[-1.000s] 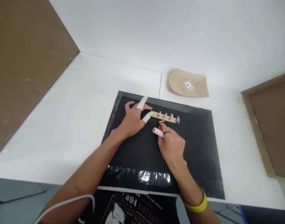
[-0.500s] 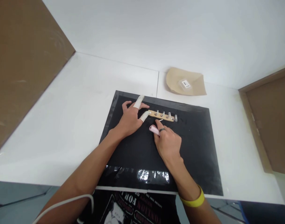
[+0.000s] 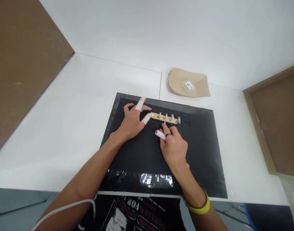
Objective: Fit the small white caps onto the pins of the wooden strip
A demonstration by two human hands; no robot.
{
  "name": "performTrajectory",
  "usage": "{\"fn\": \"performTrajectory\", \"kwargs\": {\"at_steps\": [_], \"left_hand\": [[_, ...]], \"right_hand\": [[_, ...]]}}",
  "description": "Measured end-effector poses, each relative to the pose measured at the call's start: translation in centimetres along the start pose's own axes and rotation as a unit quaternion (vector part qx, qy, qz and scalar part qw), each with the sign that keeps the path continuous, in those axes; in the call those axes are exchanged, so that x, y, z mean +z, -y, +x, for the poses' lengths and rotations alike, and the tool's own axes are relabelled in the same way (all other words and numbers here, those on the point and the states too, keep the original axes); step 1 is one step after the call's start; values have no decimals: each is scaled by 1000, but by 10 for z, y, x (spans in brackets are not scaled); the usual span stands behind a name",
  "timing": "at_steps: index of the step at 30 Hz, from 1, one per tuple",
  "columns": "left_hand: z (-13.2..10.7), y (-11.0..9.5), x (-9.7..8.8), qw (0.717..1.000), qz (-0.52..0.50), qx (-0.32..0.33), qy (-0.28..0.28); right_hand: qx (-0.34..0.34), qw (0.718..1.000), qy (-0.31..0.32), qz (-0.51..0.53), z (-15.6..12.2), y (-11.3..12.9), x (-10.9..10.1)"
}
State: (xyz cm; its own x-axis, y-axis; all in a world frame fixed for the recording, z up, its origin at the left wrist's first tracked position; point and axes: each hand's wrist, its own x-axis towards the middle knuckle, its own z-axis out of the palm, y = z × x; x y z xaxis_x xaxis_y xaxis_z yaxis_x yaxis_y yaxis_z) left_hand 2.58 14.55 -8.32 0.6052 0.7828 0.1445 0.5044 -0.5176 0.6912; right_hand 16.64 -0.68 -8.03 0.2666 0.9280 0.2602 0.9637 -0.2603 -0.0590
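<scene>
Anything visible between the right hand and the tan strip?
Only a thin white stick, in the narrow gap between the right hand and the near edge of the tan strip; whether it touches the strip is too small to tell. Nothing else.

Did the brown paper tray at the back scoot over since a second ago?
No. The brown paper tray sits just right of the table seam, the same gap as before. It only looks slid left because the camera moved.
</scene>
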Motion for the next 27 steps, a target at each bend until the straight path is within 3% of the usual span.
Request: {"fn": "performTrajectory", "kwargs": {"at_steps": [4,8,13,20,27], "left_hand": [[0,0,0,1000,-3,1,-3],[0,-3,-2,1000,-9,-5,0],[0,-4,-2,1000,-13,-7,3],[0,-3,-1,1000,-15,-5,3],[0,-3,-1,1000,-14,-9,4]], "right_hand": [[11,999,-35,16,0,0,0],[66,997,-37,31,4,-3,0],[132,989,57,30,18,-1,-6],[184,958,219,4,41,18,-33],[166,952,258,-15,50,24,-38]]}}
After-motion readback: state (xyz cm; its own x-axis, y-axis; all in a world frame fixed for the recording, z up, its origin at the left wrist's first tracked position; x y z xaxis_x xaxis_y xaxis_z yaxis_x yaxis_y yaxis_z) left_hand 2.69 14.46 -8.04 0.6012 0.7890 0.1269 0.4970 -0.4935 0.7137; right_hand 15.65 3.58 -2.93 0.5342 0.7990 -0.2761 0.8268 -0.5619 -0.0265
